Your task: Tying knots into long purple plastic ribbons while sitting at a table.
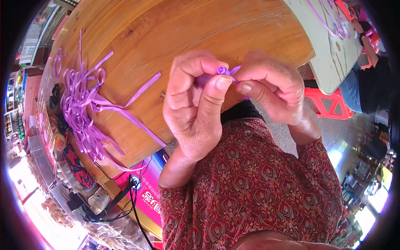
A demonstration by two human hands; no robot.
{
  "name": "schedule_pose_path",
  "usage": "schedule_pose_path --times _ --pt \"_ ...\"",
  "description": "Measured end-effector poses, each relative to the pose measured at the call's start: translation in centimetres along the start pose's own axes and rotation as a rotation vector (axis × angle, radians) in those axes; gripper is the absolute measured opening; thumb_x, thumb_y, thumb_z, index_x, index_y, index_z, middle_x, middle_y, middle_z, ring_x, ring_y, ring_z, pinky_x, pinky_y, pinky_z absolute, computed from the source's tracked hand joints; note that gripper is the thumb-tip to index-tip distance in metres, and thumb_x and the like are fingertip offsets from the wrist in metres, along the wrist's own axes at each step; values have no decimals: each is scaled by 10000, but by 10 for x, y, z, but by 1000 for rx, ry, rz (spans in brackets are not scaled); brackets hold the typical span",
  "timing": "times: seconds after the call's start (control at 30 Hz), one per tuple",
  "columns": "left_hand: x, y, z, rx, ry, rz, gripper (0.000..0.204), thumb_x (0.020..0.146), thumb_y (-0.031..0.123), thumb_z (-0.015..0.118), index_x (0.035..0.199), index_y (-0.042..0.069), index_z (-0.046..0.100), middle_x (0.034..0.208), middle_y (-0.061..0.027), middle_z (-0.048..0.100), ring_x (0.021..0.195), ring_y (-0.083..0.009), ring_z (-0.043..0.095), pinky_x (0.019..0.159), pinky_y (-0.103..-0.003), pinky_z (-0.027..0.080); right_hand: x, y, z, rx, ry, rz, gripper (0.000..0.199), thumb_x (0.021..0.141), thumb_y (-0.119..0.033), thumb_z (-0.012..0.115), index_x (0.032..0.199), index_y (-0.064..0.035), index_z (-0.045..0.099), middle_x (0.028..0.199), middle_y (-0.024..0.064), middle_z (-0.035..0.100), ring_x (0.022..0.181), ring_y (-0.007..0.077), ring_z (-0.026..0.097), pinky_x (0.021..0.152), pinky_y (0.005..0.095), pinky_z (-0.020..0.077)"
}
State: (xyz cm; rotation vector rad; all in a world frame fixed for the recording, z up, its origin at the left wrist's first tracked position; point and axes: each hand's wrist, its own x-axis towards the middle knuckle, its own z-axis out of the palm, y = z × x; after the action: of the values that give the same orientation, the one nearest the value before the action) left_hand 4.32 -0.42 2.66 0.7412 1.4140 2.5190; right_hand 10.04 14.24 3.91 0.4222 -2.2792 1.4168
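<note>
- The left hand (193,106) and right hand (271,85) met close together above the near edge of the wooden tabletop (166,29), both pinched shut on a small purple ribbon loop (223,71), thumbs and forefingers opposed as if to keep its curl tight.
- The loop sat between the fingertips, near picture centre.
- A loose heap of purple ribbon strips (85,108) lay at nine o'clock of the hands, within easy reach.
- A red plastic stool (329,102) stood at three o'clock.
</note>
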Motion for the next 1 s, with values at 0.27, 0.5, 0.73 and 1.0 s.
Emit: schedule_pose_path --times 0.27,0.5,0.73,1.0 --pt "5 -1 0 169 -74 103 169 839 0 596 1007 2 579 944 -47 510 763 -68 460 709 -191 375 8 -9 12 781 146 435 201 863 -136 610 996 13 586 892 75 616 753 104 573 699 226 465" --pt "12 -2 -9 -390 16 -269 280 914 82 503 1183 8 479 929 -10 551 696 -65 421 639 -222 372 10 0 6 633 222 385 147 878 -121 581 961 -1 565 849 86 616 659 105 576 574 215 456" --pt "17 -7 -17 -751 -44 -314 296 905 42 490 1200 24 476 985 -48 544 718 -93 446 634 -237 390 6 16 3 657 248 394 131 905 -57 511 1010 2 563 831 83 608 615 97 544 538 209 448" --pt "17 -13 -20 -812 -140 -246 310 901 21 481 1210 31 468 990 -78 531 736 -126 508 629 -250 422 3 18 14 469 173 254 167 871 -4 539 1030 17 589 866 47 586 735 83 557 657 182 450"
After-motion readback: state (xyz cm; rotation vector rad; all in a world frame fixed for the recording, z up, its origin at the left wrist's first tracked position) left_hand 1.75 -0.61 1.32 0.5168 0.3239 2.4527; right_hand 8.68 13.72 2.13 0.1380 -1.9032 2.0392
